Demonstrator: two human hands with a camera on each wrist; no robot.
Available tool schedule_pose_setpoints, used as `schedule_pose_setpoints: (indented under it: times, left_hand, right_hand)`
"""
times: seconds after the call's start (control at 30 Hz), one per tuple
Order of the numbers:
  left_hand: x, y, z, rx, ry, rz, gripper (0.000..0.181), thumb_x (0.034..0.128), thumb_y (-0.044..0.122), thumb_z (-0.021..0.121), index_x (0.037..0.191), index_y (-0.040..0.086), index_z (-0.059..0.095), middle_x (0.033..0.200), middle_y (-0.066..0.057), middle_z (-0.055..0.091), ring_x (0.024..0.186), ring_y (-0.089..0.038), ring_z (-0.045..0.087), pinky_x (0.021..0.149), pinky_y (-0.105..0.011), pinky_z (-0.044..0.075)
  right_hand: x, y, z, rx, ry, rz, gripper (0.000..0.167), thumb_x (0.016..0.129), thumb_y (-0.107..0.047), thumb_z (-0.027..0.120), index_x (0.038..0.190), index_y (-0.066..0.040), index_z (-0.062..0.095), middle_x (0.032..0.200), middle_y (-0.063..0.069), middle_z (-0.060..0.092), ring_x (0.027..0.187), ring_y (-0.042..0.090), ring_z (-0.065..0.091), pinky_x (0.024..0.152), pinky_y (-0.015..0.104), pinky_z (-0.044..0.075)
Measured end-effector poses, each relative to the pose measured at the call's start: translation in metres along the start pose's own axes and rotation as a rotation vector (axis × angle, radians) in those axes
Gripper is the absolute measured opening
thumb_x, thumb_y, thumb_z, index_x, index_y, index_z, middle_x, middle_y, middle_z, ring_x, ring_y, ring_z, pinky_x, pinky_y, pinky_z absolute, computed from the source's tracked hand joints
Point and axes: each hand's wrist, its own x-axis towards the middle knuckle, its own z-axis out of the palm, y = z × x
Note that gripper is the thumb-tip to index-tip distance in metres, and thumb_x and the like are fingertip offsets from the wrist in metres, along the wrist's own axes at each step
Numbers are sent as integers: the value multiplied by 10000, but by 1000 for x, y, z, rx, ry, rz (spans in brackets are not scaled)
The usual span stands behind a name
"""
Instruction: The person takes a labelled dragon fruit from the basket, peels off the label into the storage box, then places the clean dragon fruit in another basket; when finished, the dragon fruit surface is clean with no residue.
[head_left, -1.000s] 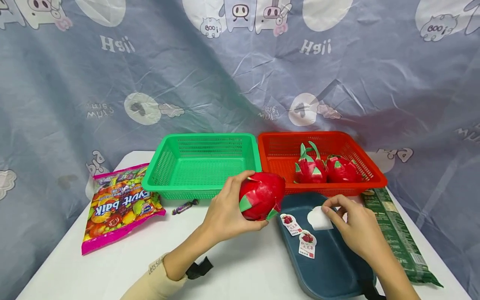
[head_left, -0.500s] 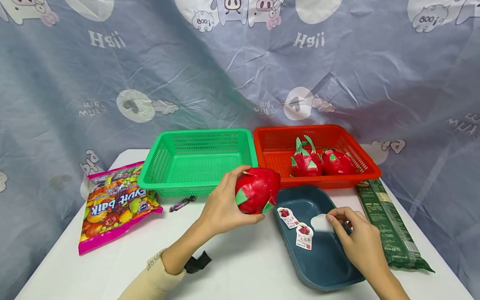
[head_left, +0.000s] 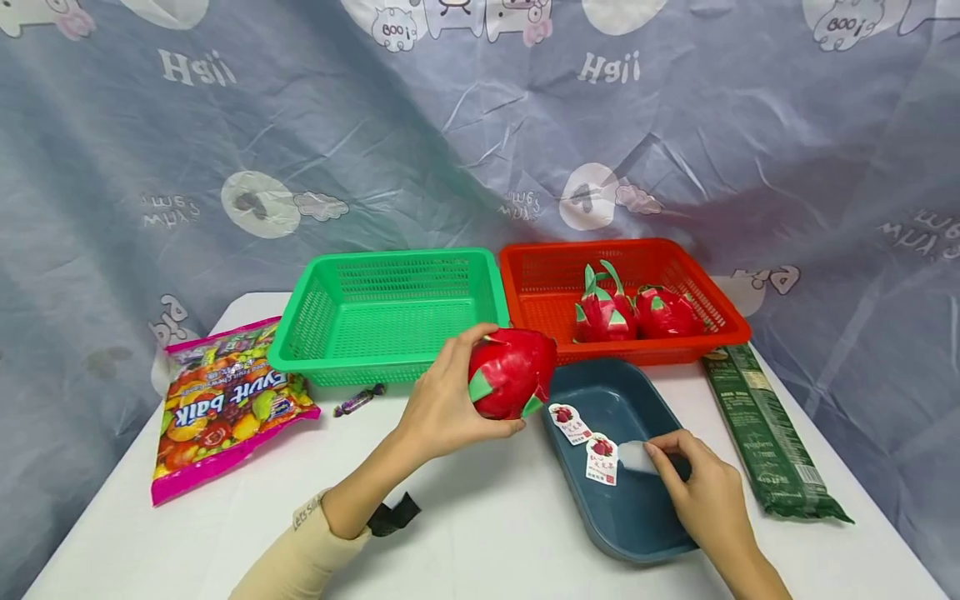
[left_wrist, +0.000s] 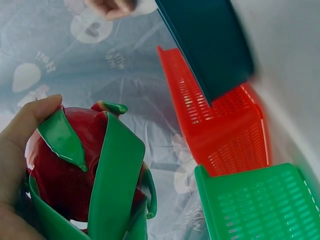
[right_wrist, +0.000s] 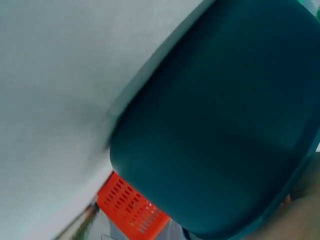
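A red dragon fruit (head_left: 513,375) with green-tipped scales is gripped by my left hand (head_left: 442,408), raised in front of the green basket. In the left wrist view, long green leaves stand out on the same dragon fruit (left_wrist: 75,187). My right hand (head_left: 708,492) pinches a whitish label (head_left: 636,457) between thumb and fingertips over the dark blue tray (head_left: 645,529). The label's printed side is not visible. Two dragon fruit labels (head_left: 602,460) lie at the tray's left side. The tray's underside fills much of the right wrist view.
A green basket (head_left: 405,367) stands beside a red basket (head_left: 637,352) holding two dragon fruits (head_left: 663,315). On the left lie a fruit candy bag (head_left: 225,404) and a wrapped candy (head_left: 358,400). A green spaghetti packet (head_left: 772,433) lies right of the tray.
My right hand has moved down and toward me with the pinched label, which has tilted and now shows narrower. My left hand still holds the dragon fruit. The head view has shifted slightly.
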Motion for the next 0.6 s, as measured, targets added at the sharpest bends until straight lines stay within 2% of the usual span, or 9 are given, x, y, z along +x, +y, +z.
schedule_pose_setpoints:
  times: [0.07,0.17,0.37,0.43,0.6]
  left_hand:
    - [1,-1,-1,1,9,-4,979,524,431,851,1337,299,323,1187,23,490,1012,-135,520,695,-295,521]
    - [1,-2,-1,0,5,-13,975,530,429,848,1340,305,318,1190,25,488,1017,-134,520,697,-289,519]
    - [2,-3,1,-8,-16,-17,973,543,438,836,1349,311,305,1203,38,478,1028,-120,515,702,-267,513]
    - [2,-4,2,-9,-15,-13,972,543,435,836,1349,307,307,1202,36,479,1028,-119,515,704,-267,513]
    - [2,-4,2,-15,-14,-5,973,544,425,840,1349,300,307,1205,37,478,1030,-110,512,708,-266,512]
  right_hand:
    - [1,4,4,3,-36,-42,205,713,-50,771,821,-155,632,724,-43,654,642,135,626,565,204,466]
    - [3,9,7,10,-46,-92,231,695,-43,779,822,-165,629,712,-63,650,617,100,608,537,204,460]
    - [3,12,12,-21,-57,-122,232,686,-46,783,820,-152,627,739,-39,652,649,145,626,557,215,484]
    - [3,13,14,-33,-97,-121,226,687,-59,787,801,-163,622,732,-47,644,648,133,623,552,238,494]
    - [3,13,17,-26,-264,-125,248,697,-103,796,757,-246,602,709,-151,603,625,7,557,537,276,493]
